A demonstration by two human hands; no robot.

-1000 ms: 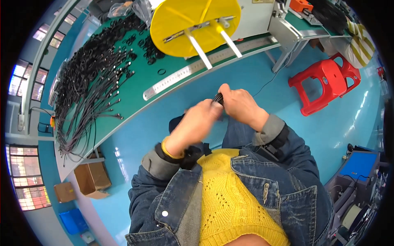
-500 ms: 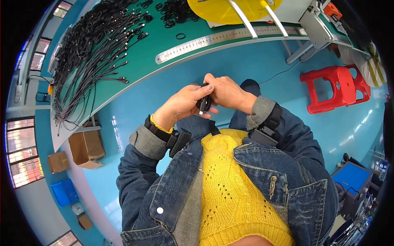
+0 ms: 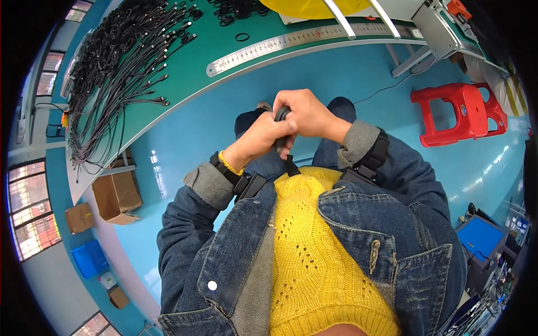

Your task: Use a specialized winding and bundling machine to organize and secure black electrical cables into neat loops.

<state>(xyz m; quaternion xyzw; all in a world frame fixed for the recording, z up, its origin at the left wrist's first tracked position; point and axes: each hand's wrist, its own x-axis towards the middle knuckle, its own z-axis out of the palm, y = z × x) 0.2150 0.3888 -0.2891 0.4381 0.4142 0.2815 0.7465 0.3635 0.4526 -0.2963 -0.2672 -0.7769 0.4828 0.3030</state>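
A coiled black cable (image 3: 282, 114) is held between both hands over my lap, its bundle partly covered by the fingers. My left hand (image 3: 261, 136) is closed on its lower part, thumb pressed across it. From the other side my right hand (image 3: 309, 114) wraps its fingers round the upper part of the coil. The cable's plug is hidden now. At the left end of the green worktable (image 3: 190, 92) lies a large heap of similar black cables (image 3: 115, 84), with several connector ends fanned toward me.
A long steel ruler (image 3: 269, 47) lies along the table's near edge, with a black ring (image 3: 241, 37) beside it. Small black ties (image 3: 238, 10) are piled behind. A red plastic stool (image 3: 459, 112) stands at right; an open cardboard box (image 3: 116, 197) is on the left.
The coil has turned upright and its plug has gone out of sight. My right hand has moved slightly up and now grips the coil's top; my left fingers have closed in.
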